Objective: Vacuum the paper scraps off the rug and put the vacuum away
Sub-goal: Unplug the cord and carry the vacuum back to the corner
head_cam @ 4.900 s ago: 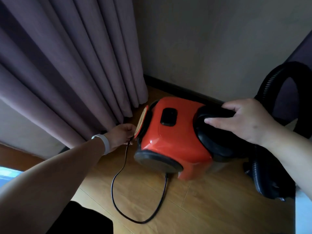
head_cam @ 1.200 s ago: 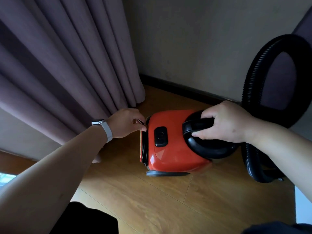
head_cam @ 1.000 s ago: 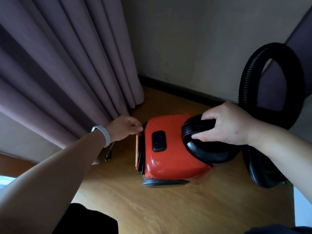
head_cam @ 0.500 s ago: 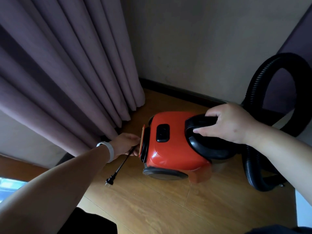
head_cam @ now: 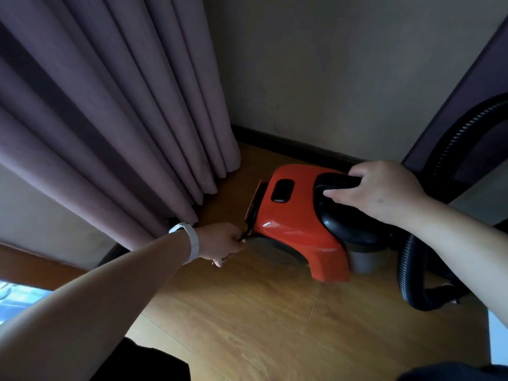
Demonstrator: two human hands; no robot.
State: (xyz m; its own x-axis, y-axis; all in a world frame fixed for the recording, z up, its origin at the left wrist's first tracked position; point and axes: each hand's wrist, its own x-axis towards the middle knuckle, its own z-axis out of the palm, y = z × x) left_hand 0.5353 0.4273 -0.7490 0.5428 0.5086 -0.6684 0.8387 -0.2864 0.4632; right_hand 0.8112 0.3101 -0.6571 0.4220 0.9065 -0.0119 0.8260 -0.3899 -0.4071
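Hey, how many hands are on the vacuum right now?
2. The right hand grips the black handle on top of the red vacuum; the left hand pinches the black cord at its rear end.

Glossy red plastic vacuum body, smooth black plastic handle, ribbed black hose, matt mauve cloth curtain, wood-grain floor looked lightly sheened.

The red, black-handled vacuum is held tilted near the floor's far edge; its ribbed black hose is looped alongside.
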